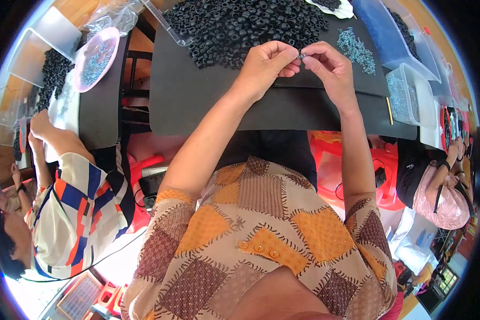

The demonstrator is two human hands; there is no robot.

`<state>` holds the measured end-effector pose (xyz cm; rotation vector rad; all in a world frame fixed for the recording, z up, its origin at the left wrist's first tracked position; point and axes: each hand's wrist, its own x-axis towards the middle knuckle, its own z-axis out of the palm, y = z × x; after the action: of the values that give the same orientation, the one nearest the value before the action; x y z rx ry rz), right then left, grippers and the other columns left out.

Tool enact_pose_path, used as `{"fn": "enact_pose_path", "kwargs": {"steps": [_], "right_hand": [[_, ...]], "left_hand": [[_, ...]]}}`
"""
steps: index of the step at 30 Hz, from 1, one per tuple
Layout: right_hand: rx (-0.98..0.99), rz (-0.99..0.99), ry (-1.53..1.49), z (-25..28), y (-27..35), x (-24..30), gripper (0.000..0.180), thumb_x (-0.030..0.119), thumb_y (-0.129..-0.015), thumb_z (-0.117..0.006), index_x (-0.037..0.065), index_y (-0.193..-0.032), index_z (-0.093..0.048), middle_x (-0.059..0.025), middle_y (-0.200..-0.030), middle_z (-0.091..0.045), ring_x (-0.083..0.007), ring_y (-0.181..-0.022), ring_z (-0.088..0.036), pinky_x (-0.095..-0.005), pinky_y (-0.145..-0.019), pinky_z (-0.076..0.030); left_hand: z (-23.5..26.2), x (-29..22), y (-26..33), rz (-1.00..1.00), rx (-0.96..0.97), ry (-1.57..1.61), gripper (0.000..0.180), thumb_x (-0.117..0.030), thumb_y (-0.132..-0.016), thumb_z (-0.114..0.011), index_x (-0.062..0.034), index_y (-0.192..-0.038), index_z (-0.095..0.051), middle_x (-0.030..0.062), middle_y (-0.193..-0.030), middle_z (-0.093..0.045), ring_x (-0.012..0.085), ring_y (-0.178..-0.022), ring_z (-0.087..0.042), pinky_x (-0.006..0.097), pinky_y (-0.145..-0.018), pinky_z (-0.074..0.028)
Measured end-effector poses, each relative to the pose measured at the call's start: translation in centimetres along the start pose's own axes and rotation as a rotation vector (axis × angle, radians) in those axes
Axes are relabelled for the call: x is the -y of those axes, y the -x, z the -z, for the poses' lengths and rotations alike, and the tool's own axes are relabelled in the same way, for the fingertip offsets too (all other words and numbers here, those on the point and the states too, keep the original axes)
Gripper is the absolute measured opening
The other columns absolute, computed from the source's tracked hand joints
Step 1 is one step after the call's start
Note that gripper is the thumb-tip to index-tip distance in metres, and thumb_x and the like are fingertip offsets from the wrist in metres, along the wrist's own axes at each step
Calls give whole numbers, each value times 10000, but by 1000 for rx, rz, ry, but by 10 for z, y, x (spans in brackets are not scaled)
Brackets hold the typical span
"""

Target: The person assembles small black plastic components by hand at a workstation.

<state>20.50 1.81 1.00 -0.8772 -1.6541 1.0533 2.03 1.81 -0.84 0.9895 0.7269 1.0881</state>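
Observation:
Fingertips meet over the dark table, where my left hand (266,66) and my right hand (332,72) pinch a small dark piece (301,55) between them. Its exact kind is too small to make out, and the fingers partly cover it. Just beyond my hands spreads a big heap of black ring-shaped parts (250,26). To the right of my right hand lies a loose patch of small clear bluish pieces (356,50). Both hands are closed, held above the edge of a dark board (325,89) on the table.
A thin yellowish stick (389,110) lies at the table's right. Beyond it stand a clear tub (422,93) of bluish pieces and a blue bin (381,26). On the left, a pink plate (113,40) holds more pieces. Co-workers sit on both sides.

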Motion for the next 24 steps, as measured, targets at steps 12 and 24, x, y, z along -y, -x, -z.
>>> {"fn": "enact_pose_path", "kwargs": {"steps": [12,24], "right_hand": [[-116,-69,139,-13,0,0,58,54,-857,-690,27,-908,-689,2,-872,-653,-56,-790,-587,-198,-678,-461],[-118,233,208,-2,-2,4,114,-61,-815,-676,8,-904,-686,-45,-936,-678,-110,-864,-640,-230,-763,-507]], "left_hand": [[-5,0,2,-120,-104,-307,203,-173,-936,-632,23,-987,-640,73,-879,-683,108,-770,-654,236,-688,-539],[-1,-4,1,100,29,142,193,-205,-924,-656,-24,-991,-639,63,-899,-669,114,-772,-649,203,-686,-546]]}}
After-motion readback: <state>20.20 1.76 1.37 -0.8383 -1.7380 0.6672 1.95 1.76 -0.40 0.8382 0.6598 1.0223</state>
